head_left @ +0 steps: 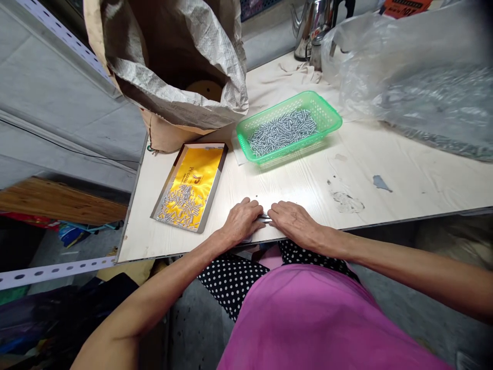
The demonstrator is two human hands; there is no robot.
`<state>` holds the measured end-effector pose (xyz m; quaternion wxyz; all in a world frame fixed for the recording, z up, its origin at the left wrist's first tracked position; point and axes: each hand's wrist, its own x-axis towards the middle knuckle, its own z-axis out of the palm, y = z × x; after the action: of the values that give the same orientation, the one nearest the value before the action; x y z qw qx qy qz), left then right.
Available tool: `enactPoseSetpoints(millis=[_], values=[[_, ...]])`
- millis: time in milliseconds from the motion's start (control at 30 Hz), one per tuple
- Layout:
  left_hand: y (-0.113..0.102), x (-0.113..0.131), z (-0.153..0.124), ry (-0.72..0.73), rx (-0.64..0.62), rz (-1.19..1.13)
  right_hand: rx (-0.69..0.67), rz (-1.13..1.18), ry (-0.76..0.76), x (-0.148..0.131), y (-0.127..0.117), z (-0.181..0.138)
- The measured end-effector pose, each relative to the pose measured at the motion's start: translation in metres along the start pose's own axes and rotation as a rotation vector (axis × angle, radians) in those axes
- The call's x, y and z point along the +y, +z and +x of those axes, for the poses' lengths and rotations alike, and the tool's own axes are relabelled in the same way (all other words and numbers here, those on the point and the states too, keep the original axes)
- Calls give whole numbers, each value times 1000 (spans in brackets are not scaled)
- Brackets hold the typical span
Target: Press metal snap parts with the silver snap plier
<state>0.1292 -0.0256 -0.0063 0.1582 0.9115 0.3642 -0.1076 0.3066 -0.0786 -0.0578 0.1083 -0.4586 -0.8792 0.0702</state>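
Observation:
My left hand (242,221) and my right hand (296,222) are close together at the front edge of the table, fingers curled in. Between their fingertips shows a slim silvery metal piece (265,219); both hands grip it, and most of it is hidden. Left of my hands lies a shallow box lid (222,169) with a yellow lining, holding many small silvery metal pieces (185,208) at its near end. Beyond my hands stands a green plastic basket (334,122) with a heap of similar small ridged metal pieces (285,132).
A large paper sack (169,126) with a woven lining stands open at the back left. A clear plastic bag (431,103) full of small metal pieces lies at the right. Behind it are a metal kettle (316,25) and an orange packet (406,7).

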Motion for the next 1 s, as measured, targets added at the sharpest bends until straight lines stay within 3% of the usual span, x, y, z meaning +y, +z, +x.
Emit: enactPoseSetpoints(millis=[200, 433, 567, 767, 1000], values=[[4, 0, -2, -46, 37, -19, -7, 12, 16, 6, -9, 0], [17, -10, -27, -128, 327, -253, 150, 119, 5, 17, -22, -5], [10, -14, -56, -407, 477, -418, 116, 183, -28, 8, -20, -3], [15, -17, -86, -662, 281, -358, 121, 165, -87, -7, -16, 20], [13, -23, -65, -787, -45, -424, 44, 113, -150, -17, 9, 27]])
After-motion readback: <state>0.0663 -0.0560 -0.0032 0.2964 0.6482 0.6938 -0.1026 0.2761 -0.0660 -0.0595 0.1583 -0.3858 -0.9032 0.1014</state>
